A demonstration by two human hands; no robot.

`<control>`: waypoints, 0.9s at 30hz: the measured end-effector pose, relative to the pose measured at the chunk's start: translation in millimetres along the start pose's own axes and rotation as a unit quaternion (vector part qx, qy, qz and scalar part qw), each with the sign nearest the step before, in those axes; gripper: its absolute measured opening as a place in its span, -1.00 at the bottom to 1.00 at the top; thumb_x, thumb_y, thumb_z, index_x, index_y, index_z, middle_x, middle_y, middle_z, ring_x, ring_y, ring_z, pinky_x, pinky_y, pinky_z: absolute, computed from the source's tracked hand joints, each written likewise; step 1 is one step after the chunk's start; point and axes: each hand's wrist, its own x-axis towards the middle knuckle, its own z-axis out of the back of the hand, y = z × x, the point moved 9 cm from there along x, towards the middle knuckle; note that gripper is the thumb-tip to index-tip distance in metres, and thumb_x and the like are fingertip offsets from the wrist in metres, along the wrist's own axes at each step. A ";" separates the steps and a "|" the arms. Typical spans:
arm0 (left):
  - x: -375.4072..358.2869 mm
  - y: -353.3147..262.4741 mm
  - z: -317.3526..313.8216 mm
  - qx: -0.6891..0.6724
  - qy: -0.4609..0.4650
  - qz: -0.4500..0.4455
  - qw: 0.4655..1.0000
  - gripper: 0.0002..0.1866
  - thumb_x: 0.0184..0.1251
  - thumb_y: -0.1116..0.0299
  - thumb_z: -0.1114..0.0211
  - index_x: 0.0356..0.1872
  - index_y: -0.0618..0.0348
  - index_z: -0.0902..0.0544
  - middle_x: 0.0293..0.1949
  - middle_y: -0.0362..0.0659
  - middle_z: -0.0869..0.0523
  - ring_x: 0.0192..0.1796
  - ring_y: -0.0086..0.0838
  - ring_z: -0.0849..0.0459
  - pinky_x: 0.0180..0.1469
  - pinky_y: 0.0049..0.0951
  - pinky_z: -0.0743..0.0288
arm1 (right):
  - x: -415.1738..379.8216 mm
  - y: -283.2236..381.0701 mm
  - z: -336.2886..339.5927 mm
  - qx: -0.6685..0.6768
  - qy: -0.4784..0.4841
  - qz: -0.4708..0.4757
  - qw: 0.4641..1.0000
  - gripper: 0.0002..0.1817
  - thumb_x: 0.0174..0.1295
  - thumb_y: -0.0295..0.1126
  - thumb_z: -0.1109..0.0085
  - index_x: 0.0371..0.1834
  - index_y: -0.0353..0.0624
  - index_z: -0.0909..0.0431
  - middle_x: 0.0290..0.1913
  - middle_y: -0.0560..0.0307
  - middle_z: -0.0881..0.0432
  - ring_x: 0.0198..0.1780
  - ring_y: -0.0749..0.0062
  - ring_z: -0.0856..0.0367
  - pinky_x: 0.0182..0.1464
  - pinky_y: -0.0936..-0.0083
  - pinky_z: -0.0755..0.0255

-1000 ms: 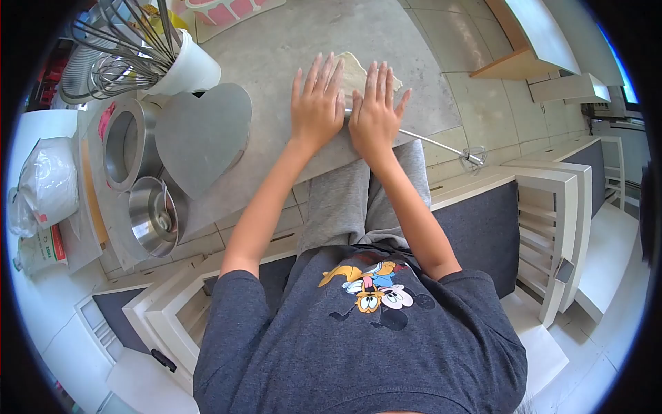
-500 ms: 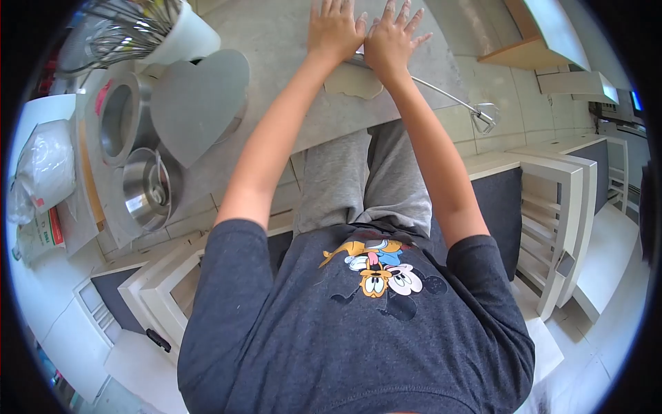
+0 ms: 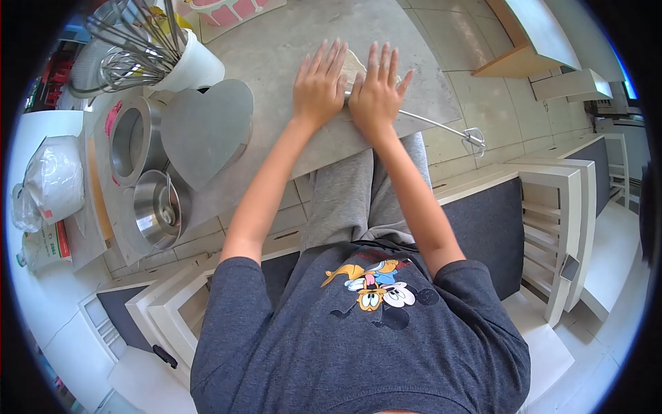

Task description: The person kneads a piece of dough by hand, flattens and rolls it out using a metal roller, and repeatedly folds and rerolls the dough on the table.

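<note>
My left hand (image 3: pixel 319 90) lies flat, palm down, fingers stretched forward. Beside it, my right hand (image 3: pixel 376 96) is also flat with its thumb spread to the right. Both are over a thin pale sheet of dough (image 3: pixel 352 67), part of which shows between and beyond them. A slim metal whisk (image 3: pixel 434 124) passes beneath my right hand and sticks out past the table edge, with its wire end (image 3: pixel 474 141) over the floor. What lies under my palms is mostly hidden.
On the left of the grey table (image 3: pixel 276 62) stand a white tub (image 3: pixel 200 65) of whisks, a heart-shaped pan (image 3: pixel 207 131), a round metal ring (image 3: pixel 131 141) and a steel bowl (image 3: pixel 157 214). A pink-and-white box (image 3: pixel 231 10) sits at the back.
Both hands have come back toward my body, still flat. The dough that showed on the near side now shows beyond my fingers. The whisk has shifted nearer, and the view has tilted slightly.
</note>
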 end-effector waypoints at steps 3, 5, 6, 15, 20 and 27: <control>24.1 1.0 -6.6 0.029 -0.006 -0.005 1.000 -0.40 0.26 0.17 -0.01 0.35 0.06 -0.25 0.35 -0.18 -0.31 0.41 -0.30 -0.19 0.39 -0.13 -0.04 | 21.7 -10.3 -4.3 -0.006 0.000 -0.024 1.000 -0.34 0.16 -0.28 0.06 0.38 -0.19 -0.14 0.40 -0.18 -0.12 0.49 -0.01 0.14 0.39 -0.18 0.47; 34.7 0.3 -3.2 0.045 -0.005 -0.015 0.999 -0.41 0.26 0.16 0.00 0.34 0.05 -0.26 0.34 -0.15 -0.32 0.41 -0.28 -0.19 0.38 -0.13 -0.05 | 30.2 -6.7 -1.7 -0.027 -0.026 -0.006 0.999 -0.33 0.13 -0.31 0.10 0.39 -0.16 -0.12 0.41 -0.11 -0.11 0.49 0.00 0.16 0.36 -0.25 0.41; 37.9 -0.6 1.9 0.019 -0.006 -0.013 1.000 -0.38 0.23 0.19 -0.01 0.36 0.05 -0.24 0.35 -0.09 -0.29 0.41 -0.19 -0.16 0.38 -0.09 -0.04 | 34.4 -5.8 -2.5 -0.027 -0.014 -0.007 1.000 -0.33 0.13 -0.31 0.10 0.39 -0.16 -0.12 0.41 -0.11 -0.11 0.49 0.00 0.16 0.36 -0.25 0.41; 57.5 26.9 -37.6 0.034 -0.009 0.041 0.999 -0.39 0.26 0.19 0.00 0.36 0.04 -0.22 0.34 -0.04 -0.30 0.40 -0.15 -0.19 0.37 -0.08 -0.05 | 56.0 -26.1 -20.1 -0.034 -0.024 -0.049 0.998 -0.37 0.19 -0.27 0.13 0.37 -0.21 -0.13 0.39 -0.14 -0.14 0.48 -0.02 0.13 0.36 -0.23 0.31; 48.6 26.8 -33.9 -0.025 -0.006 0.050 0.998 -0.42 0.29 0.14 -0.01 0.31 0.14 -0.29 0.34 -0.04 -0.29 0.43 -0.22 -0.13 0.38 -0.12 -0.03 | 46.5 -18.5 -10.7 0.123 -0.046 0.043 0.990 -0.38 0.25 -0.21 0.11 0.34 -0.29 -0.15 0.38 -0.21 -0.14 0.48 -0.03 0.12 0.39 -0.17 0.32; -16.0 5.3 3.3 -0.002 0.013 0.063 0.998 -0.48 0.34 0.19 0.02 0.31 0.07 -0.30 0.39 -0.15 -0.22 0.47 -0.31 -0.02 0.41 -0.03 0.13 | -4.0 -0.7 6.5 0.013 -0.009 0.022 1.000 -0.40 0.25 -0.26 0.11 0.37 -0.21 -0.15 0.39 -0.19 -0.14 0.48 0.01 0.09 0.39 -0.14 0.36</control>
